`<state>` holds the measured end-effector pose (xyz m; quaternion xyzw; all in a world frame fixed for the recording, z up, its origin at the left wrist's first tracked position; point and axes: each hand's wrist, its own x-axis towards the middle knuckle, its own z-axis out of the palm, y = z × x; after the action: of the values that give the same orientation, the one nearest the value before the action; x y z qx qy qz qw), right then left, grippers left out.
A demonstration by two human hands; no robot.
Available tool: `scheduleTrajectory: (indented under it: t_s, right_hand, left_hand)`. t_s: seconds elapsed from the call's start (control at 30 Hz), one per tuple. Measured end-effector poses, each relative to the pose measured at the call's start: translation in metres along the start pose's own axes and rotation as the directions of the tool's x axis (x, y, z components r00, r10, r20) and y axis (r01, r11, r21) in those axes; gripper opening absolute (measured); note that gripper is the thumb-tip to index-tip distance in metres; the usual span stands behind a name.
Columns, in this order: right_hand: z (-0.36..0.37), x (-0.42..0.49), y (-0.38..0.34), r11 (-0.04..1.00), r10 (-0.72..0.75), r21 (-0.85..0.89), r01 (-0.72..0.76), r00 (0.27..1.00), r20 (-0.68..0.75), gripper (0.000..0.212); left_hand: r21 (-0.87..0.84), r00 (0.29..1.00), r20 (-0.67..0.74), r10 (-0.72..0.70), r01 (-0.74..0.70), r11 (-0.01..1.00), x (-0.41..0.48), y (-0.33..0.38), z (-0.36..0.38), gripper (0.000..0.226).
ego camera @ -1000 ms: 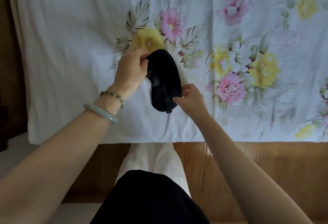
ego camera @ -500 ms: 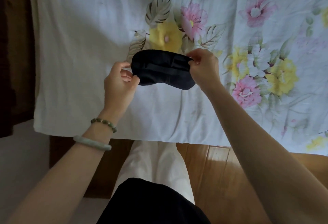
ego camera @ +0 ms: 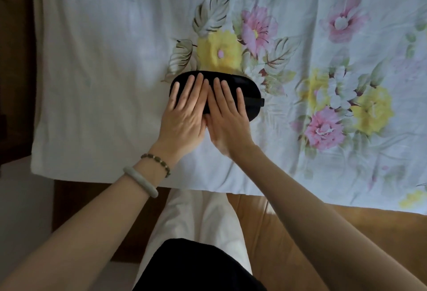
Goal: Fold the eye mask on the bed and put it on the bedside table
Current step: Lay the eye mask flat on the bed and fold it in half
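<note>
Both palms flat, fingers spread, gripping nothing: left hand and right hand pressing mask on bed. Smooth outward, then fold ends together.

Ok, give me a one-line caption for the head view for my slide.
Left hand and right hand press flat, side by side, on a black eye mask lying on the floral bedsheet.

I see the black eye mask lying flat on the flowered sheet. My left hand and right hand press it side by side, fingers spread flat, its strap end poking out beyond the right fingertips.
</note>
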<state>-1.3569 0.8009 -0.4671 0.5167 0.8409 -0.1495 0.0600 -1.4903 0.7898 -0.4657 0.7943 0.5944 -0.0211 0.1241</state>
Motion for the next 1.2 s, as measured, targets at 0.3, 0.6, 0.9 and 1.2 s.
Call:
scheduleTrajectory:
  t_s: [0.3, 0.6, 0.9, 1.2]
  right_hand:
    - [0.012, 0.001, 0.015, 0.991, -0.011, -0.13, 0.015, 0.999, 0.035, 0.06]
    - [0.007, 0.002, 0.062, 0.995, -0.034, -0.09, 0.038, 0.999, 0.041, 0.064]
    - [-0.001, -0.019, 0.102, 0.994, 0.034, -0.108, -0.022, 0.993, 0.114, 0.07]
    - [-0.026, -0.023, 0.097, 0.92, 0.246, 0.318, -0.231, 0.969, -0.009, 0.048]
  left_hand:
    - [0.1, 0.996, 0.023, 0.083, -0.085, 0.991, 0.0, -0.019, 0.014, 0.063]
    - [0.249, 0.994, -0.016, 0.111, -0.104, 0.963, -0.01, -0.052, 0.026, 0.078]
    - [0.292, 0.973, -0.051, 0.223, -0.199, 0.935, -0.021, -0.082, 0.023, 0.075]
    - [0.194, 0.982, -0.078, 0.173, -0.155, 0.969, -0.016, -0.026, 0.009, 0.078]
